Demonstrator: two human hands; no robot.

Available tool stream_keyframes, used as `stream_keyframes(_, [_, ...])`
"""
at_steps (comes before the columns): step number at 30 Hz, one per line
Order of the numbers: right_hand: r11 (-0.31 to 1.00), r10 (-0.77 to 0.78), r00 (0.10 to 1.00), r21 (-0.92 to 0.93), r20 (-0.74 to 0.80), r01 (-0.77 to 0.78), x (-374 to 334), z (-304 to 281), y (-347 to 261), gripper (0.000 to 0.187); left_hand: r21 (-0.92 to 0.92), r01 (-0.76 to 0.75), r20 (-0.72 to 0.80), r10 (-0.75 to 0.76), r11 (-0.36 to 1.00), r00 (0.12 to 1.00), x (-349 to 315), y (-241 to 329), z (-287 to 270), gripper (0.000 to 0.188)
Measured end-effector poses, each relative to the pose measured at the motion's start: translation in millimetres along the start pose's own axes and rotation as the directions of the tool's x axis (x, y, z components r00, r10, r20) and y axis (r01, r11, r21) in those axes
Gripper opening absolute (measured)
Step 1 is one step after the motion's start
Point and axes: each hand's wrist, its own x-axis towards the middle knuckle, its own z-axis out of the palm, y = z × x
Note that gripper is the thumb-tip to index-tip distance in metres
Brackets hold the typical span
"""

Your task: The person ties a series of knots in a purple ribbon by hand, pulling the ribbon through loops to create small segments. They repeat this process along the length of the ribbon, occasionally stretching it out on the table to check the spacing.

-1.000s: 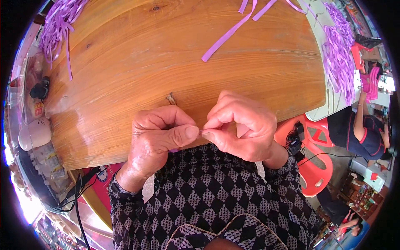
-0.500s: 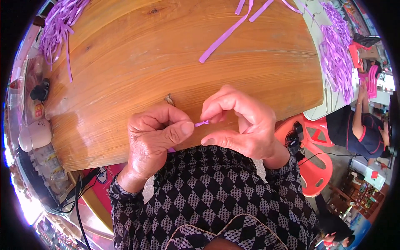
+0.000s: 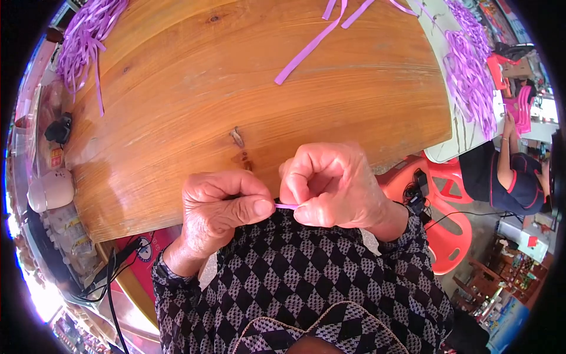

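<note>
A short stretch of purple ribbon (image 3: 286, 206) runs level between my two hands, just over the near edge of the wooden table (image 3: 177, 147). My left hand (image 3: 227, 203) pinches one end of it between thumb and bent index finger. On the other side, my right hand (image 3: 333, 192) is closed on the ribbon too, thumb pressed against the curled fingers. Most of the ribbon is hidden inside the hands, so I cannot see whether it is knotted.
Bundles of purple ribbon lie at the far left (image 3: 88, 38) and on a pale table (image 3: 439, 150) to the right. Loose strips (image 3: 309, 53) cross the far table edge. Red plastic stools (image 3: 445, 236) stand at right, near another person (image 3: 513, 177). Black cables (image 3: 110, 283) hang at lower left.
My right thumb and fingers, apart before, have come together on the ribbon. Both hands have moved nearer to my body, and the ribbon between them now looks straight.
</note>
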Motion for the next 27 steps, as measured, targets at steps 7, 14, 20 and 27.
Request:
stream_keyframes(7, [0.983,-0.149,0.988,-0.111,-0.039,0.144,0,-6,-6,0.018,-0.073,-0.055,-0.155,0.043,0.996,0.987,-7,3,5,0.015])
stream_keyframes(14, [0.843,-0.319,0.944,-0.429,0.084,0.323,-9,13,19,0.05,-0.166,-0.122,-0.253,0.077,0.979,0.964,-21,7,27,0.022])
stream_keyframes(20, [0.969,0.13,0.974,-0.234,0.188,-0.084,-21,21,18,0.026,-0.474,-0.368,-0.163,0.331,0.8,0.93,-20,19,8,0.018])
stream_keyframes(27, [0.621,-0.213,0.967,-0.745,0.137,0.242,-40,-14,-40,0.017,-0.421,-0.472,-0.282,0.382,0.775,0.88,-17,55,-57,0.016])
